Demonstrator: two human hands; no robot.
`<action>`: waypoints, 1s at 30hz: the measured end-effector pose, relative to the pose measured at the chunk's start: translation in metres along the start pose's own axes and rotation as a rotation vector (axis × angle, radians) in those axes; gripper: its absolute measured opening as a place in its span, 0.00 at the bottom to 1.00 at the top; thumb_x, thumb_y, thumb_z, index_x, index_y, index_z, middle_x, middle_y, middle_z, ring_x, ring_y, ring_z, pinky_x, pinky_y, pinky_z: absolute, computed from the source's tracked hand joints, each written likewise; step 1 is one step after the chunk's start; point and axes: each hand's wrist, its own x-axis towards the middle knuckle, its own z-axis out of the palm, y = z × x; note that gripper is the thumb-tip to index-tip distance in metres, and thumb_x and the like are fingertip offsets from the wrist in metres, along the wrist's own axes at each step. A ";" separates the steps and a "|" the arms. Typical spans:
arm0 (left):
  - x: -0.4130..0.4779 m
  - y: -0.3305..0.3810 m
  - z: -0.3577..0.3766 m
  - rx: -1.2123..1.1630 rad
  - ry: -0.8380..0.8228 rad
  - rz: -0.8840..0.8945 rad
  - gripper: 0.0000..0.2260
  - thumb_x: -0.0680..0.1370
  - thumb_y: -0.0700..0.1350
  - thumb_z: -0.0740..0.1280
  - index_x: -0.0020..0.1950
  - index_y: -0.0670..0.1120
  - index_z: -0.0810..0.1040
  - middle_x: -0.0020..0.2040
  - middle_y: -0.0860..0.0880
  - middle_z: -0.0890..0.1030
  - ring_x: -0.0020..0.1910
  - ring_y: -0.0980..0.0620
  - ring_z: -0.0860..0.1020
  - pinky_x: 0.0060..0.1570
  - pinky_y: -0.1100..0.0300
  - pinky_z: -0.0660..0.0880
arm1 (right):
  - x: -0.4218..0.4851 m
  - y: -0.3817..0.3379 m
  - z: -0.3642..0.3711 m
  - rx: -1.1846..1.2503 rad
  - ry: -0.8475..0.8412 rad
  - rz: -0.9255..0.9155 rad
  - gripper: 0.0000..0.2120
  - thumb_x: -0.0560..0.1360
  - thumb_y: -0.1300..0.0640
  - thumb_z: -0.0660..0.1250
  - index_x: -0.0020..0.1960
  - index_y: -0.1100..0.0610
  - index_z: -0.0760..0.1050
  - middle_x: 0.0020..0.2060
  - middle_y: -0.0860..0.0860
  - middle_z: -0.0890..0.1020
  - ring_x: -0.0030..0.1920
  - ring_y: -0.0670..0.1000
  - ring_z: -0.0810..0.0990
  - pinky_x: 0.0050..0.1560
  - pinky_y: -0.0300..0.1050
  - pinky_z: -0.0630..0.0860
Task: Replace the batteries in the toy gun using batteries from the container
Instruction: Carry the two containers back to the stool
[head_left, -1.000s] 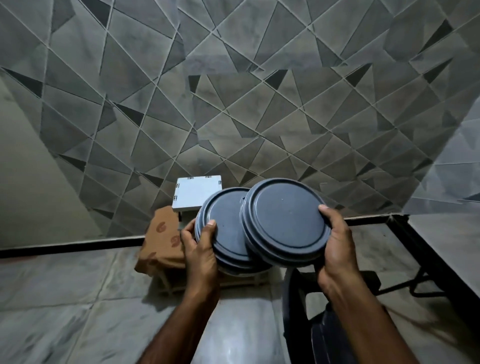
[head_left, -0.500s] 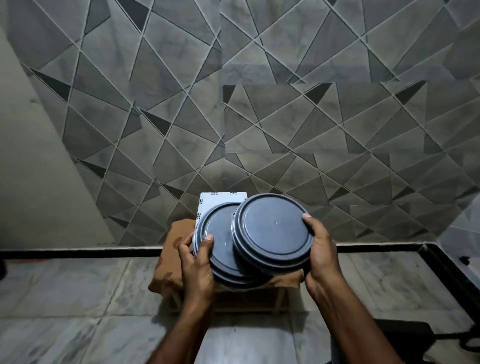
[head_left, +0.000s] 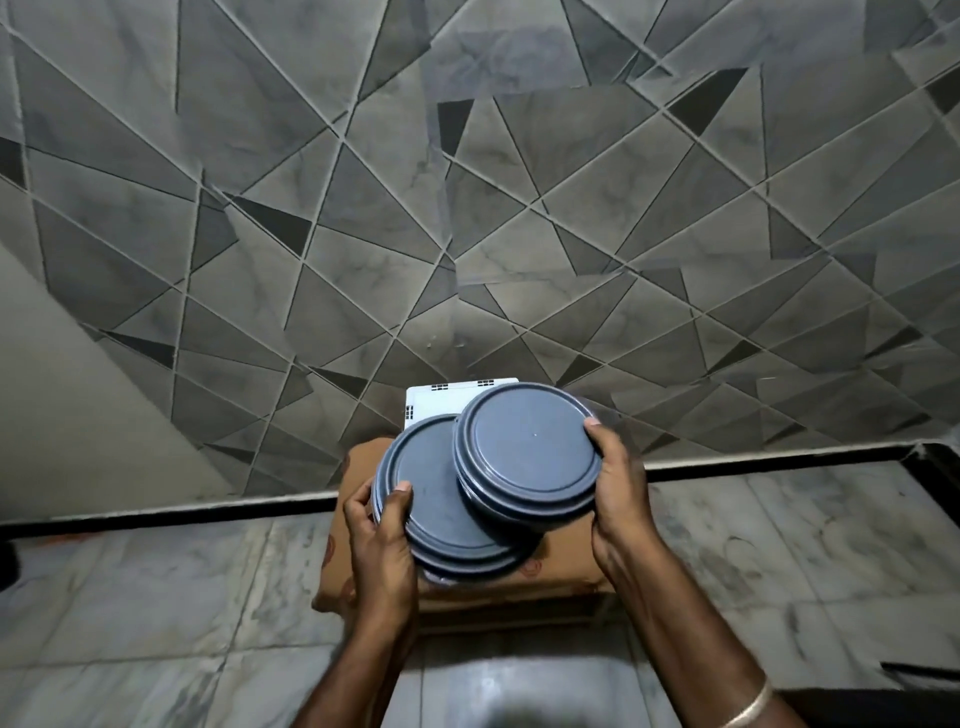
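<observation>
Head view looks down on two round grey-blue containers, both carried in our bare hands in the middle of the scene. Our left hand (head_left: 382, 540) grips the left container (head_left: 441, 499) at its near left edge, with the thumb lying on its top and the fingers curling down round the side. Our right hand (head_left: 618, 499) grips the right container (head_left: 524, 452) at its right edge, thumb tip on the rim, palm and fingers wrapped round the wall beneath. Both are closed with their flat tops facing us, so we cannot tell what is inside. The right container sits higher and farther, and its near left part overlaps the far right part of the left one. Whether the two touch we cannot tell.

Below the containers stands a low stool (head_left: 509, 605) draped in a brown patterned cloth (head_left: 563, 561), its pale edge showing under the cloth's near hem. A white box (head_left: 441, 402) shows at the far side of the stool, near the wall (head_left: 467, 208), its near part hidden behind the containers. We cannot tell whether it rests on the stool. The wall carries grey tiles cut into triangles, a black strip (head_left: 753, 462) runs along its foot, and the floor (head_left: 156, 597) is grey-veined marble. A thin bangle (head_left: 748, 712) circles our right wrist at the near right.
</observation>
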 end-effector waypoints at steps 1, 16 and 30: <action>0.008 -0.002 0.001 0.002 -0.007 -0.011 0.15 0.82 0.44 0.67 0.68 0.47 0.71 0.57 0.45 0.82 0.50 0.50 0.82 0.47 0.56 0.76 | 0.006 0.003 0.004 -0.005 -0.005 -0.009 0.08 0.79 0.56 0.66 0.42 0.55 0.80 0.33 0.45 0.85 0.37 0.46 0.82 0.37 0.40 0.76; 0.163 -0.062 0.013 0.134 -0.197 -0.208 0.13 0.81 0.38 0.64 0.64 0.43 0.80 0.55 0.51 0.85 0.56 0.48 0.84 0.48 0.60 0.80 | 0.131 0.058 0.084 -0.125 0.088 0.061 0.10 0.80 0.51 0.65 0.50 0.55 0.83 0.44 0.49 0.88 0.43 0.48 0.86 0.39 0.41 0.78; 0.242 -0.083 0.002 0.203 -0.136 -0.338 0.11 0.81 0.40 0.65 0.60 0.50 0.82 0.54 0.47 0.86 0.51 0.47 0.84 0.48 0.54 0.78 | 0.205 0.126 0.114 -0.107 0.185 0.158 0.16 0.78 0.47 0.66 0.57 0.57 0.83 0.51 0.53 0.87 0.54 0.56 0.85 0.59 0.56 0.80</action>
